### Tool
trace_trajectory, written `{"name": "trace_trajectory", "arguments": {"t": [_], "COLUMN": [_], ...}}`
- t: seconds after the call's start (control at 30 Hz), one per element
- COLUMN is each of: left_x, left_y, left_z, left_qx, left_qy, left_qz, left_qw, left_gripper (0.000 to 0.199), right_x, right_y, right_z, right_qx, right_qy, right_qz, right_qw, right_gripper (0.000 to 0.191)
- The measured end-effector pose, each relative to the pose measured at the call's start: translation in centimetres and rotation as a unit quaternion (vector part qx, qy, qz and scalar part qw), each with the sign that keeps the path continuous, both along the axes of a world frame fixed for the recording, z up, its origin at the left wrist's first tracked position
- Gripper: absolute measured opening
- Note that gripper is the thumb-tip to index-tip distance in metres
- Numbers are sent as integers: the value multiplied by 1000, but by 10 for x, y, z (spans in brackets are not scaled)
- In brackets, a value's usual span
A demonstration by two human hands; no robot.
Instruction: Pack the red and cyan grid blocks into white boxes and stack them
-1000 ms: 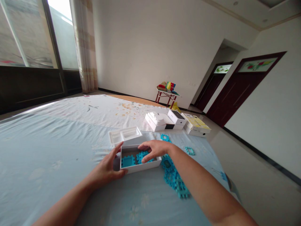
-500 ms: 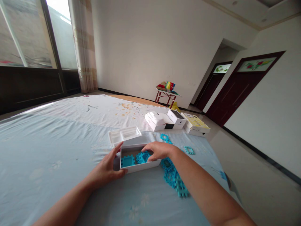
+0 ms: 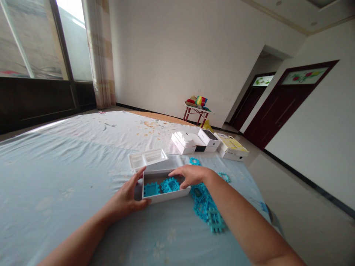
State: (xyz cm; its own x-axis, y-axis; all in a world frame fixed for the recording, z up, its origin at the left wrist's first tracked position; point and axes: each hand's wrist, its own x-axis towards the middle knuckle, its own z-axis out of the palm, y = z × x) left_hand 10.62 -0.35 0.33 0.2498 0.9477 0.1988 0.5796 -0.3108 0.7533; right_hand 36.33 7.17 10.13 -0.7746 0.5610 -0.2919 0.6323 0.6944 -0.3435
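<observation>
Left hand (image 3: 129, 195) grips white box (image 3: 166, 196), blue pieces (image 3: 170, 185) inside lying beside the spread right hand (image 3: 192, 174).

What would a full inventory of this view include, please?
open box: one, white, between the hands
boxed pieces: at least two, blue, inside box
loose pieces: several, blue to teal, right of box
divided tray: one, white, behind box
white boxes: several, white and black, farther back
yellow-topped box: one, yellow and white, beside them
floral cloth: count unclear, blue and white, on table
small stand: one, white and reddish, far back
assorted items: several, multicoloured, on stand
window: one, dark frame, left
curtain: one, beige, left
doors: two, dark red, right
left hand: one, at box's left end
right hand: one, over its right end
</observation>
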Motion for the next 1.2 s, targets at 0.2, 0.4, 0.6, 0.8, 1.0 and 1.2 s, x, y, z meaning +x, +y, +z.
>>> {"name": "trace_trajectory", "arguments": {"t": [0.2,0.4,0.6,0.8,1.0,1.2], "left_x": [0,0,-1,-1,0,1], "left_y": [0,-1,1,0,0,0], "left_z": [-2,1,-1,0,1,2], "left_qx": [-2,-2,-2,3,4,-1], "left_qy": [-1,5,8,-1,7,-4], "left_qz": [-2,2,-6,-7,-7,-5], "left_qw": [1000,1000,1000,1000,1000,1000], "left_gripper": [90,89,90,89,90,89], "right_x": [-10,-9,-8,-14,-16,-15], "right_y": [-3,1,1,2,6,9], "right_z": [1,-4,-2,-1,-10,-15], "right_qx": [22,33,26,14,-21,-65], "right_qy": [-56,-48,-13,-14,-30,-2], "right_qz": [-4,2,9,22,6,1], "right_qw": [998,998,1000,1000,999,998], "right_gripper": [65,64,63,65,71,68]}}
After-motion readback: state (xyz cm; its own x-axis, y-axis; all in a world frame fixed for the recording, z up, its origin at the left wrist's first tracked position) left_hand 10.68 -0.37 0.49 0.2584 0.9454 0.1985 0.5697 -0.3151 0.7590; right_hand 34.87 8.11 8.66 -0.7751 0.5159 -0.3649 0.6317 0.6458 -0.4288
